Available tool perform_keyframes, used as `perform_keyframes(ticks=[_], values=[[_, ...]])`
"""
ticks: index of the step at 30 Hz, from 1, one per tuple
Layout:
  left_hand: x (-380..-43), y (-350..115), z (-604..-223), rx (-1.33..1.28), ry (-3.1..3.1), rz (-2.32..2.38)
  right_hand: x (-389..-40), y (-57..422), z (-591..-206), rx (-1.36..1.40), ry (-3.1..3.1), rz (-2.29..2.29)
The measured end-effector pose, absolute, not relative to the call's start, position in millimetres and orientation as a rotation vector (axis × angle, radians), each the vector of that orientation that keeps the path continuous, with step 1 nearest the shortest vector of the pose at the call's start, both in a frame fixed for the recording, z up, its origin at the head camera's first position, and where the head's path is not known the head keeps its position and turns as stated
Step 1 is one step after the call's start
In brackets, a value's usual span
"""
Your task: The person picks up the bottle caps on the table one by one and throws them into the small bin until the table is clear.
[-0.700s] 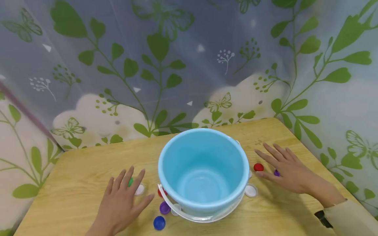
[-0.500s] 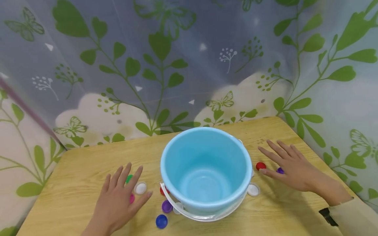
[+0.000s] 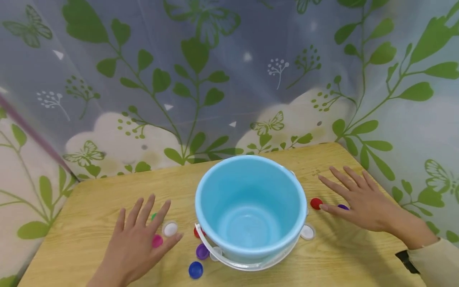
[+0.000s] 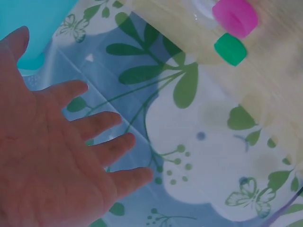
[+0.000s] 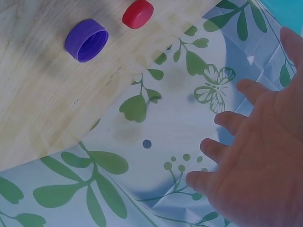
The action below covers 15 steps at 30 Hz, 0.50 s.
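Left hand (image 3: 132,244) and right hand (image 3: 363,205) are both spread open-palmed, gripping nothing. The light-blue plastic bucket (image 3: 250,199) is probably lightweight, stiff, kinda slick; I'd grab the white handle (image 3: 251,267).

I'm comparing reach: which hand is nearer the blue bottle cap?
Left. The left hand is left of the blue bottle cap, not touching it; the right hand is farther off, beyond the light blue bucket, to the right.
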State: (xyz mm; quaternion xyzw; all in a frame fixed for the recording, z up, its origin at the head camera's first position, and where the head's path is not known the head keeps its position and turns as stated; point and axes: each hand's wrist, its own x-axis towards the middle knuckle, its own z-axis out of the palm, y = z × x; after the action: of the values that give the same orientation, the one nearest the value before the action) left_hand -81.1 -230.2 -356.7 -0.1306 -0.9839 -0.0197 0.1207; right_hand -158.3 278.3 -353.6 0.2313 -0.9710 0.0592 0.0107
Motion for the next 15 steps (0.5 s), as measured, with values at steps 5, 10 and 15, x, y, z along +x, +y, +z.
perform_keyframes(ticks=[5,10,15], values=[[-83,-231,-347,-0.391,-2.825,-0.027,-159,276,-347,0.724,-3.011,0.104],[-83,-230,-336,-0.384,-2.837,-0.042,-159,274,-343,0.739,-3.007,0.088],[-80,-228,-326,-0.413,-2.806,-0.060,-157,270,-338,0.803,-2.969,0.080]])
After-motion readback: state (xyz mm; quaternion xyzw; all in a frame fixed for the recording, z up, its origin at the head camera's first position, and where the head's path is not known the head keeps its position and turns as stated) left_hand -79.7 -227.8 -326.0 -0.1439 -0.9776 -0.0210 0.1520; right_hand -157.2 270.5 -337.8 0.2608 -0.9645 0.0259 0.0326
